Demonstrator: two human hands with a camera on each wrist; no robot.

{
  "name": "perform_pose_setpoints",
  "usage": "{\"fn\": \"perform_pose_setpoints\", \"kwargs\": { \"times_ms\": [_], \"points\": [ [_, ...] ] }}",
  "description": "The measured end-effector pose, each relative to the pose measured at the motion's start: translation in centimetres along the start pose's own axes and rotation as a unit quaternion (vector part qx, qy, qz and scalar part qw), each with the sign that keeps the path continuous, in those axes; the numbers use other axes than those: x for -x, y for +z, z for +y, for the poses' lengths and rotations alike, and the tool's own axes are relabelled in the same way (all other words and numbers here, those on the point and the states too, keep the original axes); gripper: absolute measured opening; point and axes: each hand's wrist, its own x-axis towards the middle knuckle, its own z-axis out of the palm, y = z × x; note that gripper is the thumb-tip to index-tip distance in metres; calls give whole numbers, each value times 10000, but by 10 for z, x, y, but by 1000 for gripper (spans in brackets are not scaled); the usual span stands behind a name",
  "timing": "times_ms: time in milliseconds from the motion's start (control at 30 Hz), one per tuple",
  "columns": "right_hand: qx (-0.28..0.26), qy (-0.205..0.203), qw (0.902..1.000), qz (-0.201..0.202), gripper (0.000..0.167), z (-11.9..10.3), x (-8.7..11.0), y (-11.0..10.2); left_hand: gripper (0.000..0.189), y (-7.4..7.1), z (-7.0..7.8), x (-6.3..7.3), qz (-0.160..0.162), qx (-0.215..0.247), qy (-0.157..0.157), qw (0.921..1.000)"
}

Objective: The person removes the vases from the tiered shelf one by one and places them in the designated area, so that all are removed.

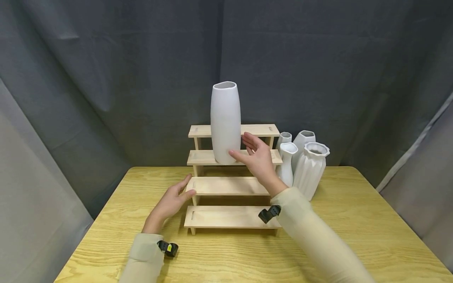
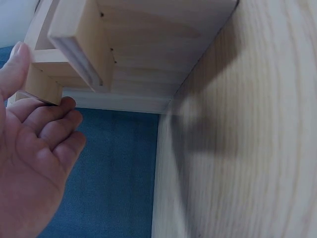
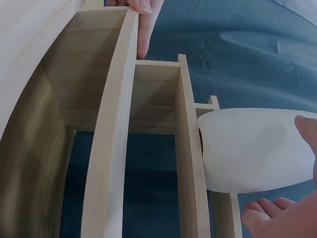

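Note:
A tall white vase (image 1: 225, 122) stands upright on the second tier from the top of a light wooden stepped rack (image 1: 226, 184). My right hand (image 1: 260, 163) is at its lower right side. The thumb lies over the vase's front, while the loosely bent fingers stand a little apart from its wall, as the right wrist view shows. My left hand (image 1: 171, 202) grips the left end of the second tier from the bottom. Its thumb is at the front edge and its curled fingers (image 2: 69, 124) are at the side of the board.
Several other white vases (image 1: 313, 169) crowd together on the table, right of the rack. The yellow wood-grain table (image 1: 219, 255) has rounded far corners. Dark grey curtain (image 1: 318, 70) hangs behind it. Each wrist wears a small black camera (image 1: 269, 214).

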Motion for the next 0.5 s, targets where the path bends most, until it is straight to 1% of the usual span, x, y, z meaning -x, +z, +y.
{"fn": "perform_pose_setpoints", "kwargs": {
  "times_ms": [100,200,367,500],
  "points": [
    [-4,49,10000,-11,88,-1,-2,3,67,3,-14,-5,40,38,11,10000],
    [-39,9,10000,-23,87,-2,-4,5,68,5,-27,-8,98,8,76,9999],
    [-70,-81,9999,23,85,-1,-8,10,72,6,-32,-9,144,-41,150,9998],
    [-81,-94,9999,39,84,-3,-15,14,74,5,-30,-9,169,-61,84,9998]
  ]
}}
